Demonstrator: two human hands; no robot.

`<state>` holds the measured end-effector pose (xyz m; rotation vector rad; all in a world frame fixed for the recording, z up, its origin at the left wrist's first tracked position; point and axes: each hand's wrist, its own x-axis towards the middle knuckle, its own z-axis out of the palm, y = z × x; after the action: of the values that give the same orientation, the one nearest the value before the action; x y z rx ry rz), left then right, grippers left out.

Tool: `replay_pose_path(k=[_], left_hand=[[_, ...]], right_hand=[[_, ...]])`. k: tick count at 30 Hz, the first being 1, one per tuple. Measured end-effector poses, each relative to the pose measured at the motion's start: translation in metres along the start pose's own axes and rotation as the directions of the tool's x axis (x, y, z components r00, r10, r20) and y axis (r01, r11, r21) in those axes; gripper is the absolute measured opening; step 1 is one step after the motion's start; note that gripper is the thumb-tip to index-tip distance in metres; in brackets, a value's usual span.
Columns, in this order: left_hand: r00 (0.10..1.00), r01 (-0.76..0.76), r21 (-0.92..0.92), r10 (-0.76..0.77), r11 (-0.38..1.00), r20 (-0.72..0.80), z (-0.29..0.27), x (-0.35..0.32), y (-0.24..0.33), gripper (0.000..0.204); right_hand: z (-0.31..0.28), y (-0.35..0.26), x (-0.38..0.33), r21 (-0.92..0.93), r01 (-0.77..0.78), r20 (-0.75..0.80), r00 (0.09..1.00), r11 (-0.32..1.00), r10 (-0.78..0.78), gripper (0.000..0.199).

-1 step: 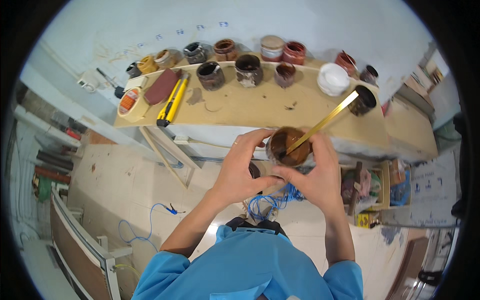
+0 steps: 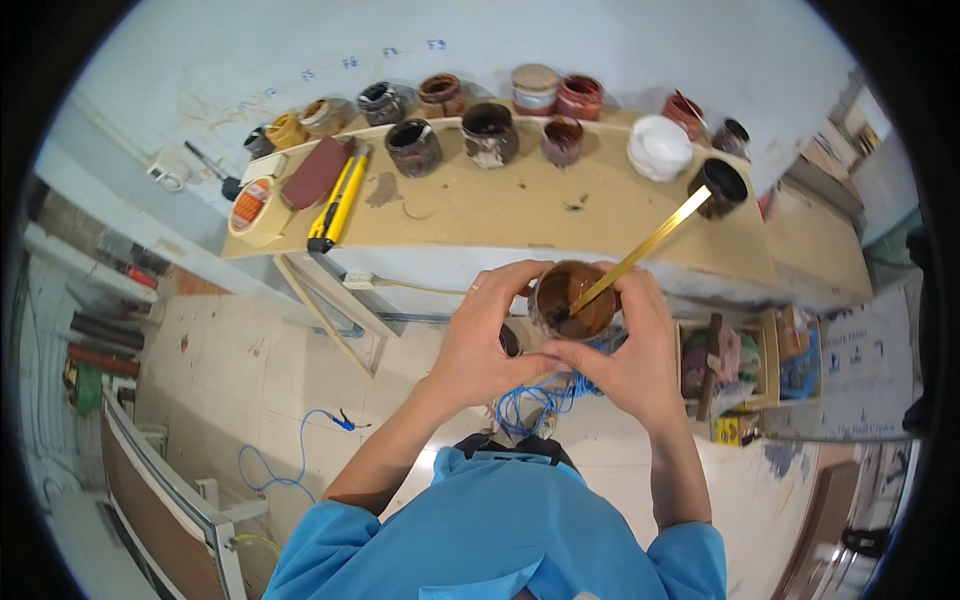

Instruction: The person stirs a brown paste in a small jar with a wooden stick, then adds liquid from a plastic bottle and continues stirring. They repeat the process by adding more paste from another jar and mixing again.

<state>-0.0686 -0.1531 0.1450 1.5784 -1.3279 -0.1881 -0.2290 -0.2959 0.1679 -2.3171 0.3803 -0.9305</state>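
Both hands cup a brown-stained jar in front of the bench. My left hand curves round its left side, fingertips at the far rim. My right hand wraps its right side, and the two thumbs meet on the near side. Brown liquid coats the inside of the jar. A flat gold-coloured stick stands tilted in it, its upper end leaning right toward a dark open jar on the bench. The jar's underside is hidden by my hands.
Several paint-stained jars line the bench, with a white container at right. A yellow utility knife, a maroon block and a tape roll lie at left. Blue hose coils on the floor; a wooden crate stands right.
The view has shifted slightly, so the bench and its jars sit a little further left. Both hands keep their hold on the jar, and the stick stays in it.
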Motion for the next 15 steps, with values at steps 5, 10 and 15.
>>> replay_pose_path(k=[5, 10, 15], left_hand=[[0.987, -0.080, -0.069, 0.089, 0.994, 0.134, 0.016, -0.036, -0.015, 0.085], [0.935, 0.094, -0.253, 0.002, 0.963, 0.356, 0.024, -0.084, -0.030, 0.078], [0.866, -0.001, -0.365, 0.183, 0.931, 0.466, 0.045, -0.122, -0.036, 0.077]], right_hand=[[0.007, -0.018, -0.070, 0.031, -0.212, 0.022, 0.977, 0.977, 0.211, 0.082], [0.022, -0.032, -0.140, 0.177, -0.393, -0.016, 0.915, 0.902, 0.402, 0.089], [0.017, -0.070, -0.199, 0.394, -0.562, -0.219, 0.710, 0.727, 0.669, 0.041]])
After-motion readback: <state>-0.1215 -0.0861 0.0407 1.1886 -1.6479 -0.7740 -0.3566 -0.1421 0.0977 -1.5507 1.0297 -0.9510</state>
